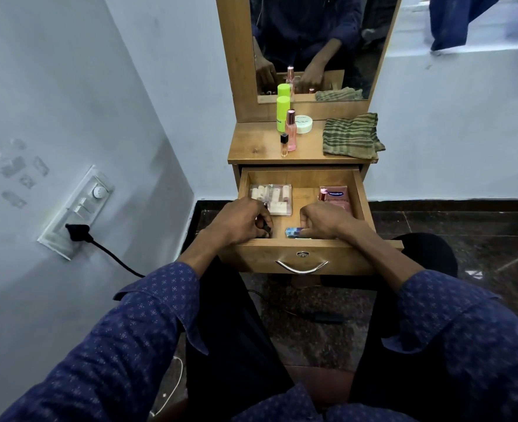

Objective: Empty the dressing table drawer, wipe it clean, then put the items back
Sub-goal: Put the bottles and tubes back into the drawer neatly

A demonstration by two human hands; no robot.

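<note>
Drawer (361, 196) around both grips

We wear a dark blue, long-sleeved cotton shirt (148, 324) printed all over with small pale star-like dots; its open, unbuttoned cuffs flare just behind both wrists, leaving the forearms bare. Below the hands, plain black trousers (230, 330) cover our legs.

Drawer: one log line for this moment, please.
drawer open | left hand grips small dark item | right hand pinches blue packet | cloth on tabletop
</note>
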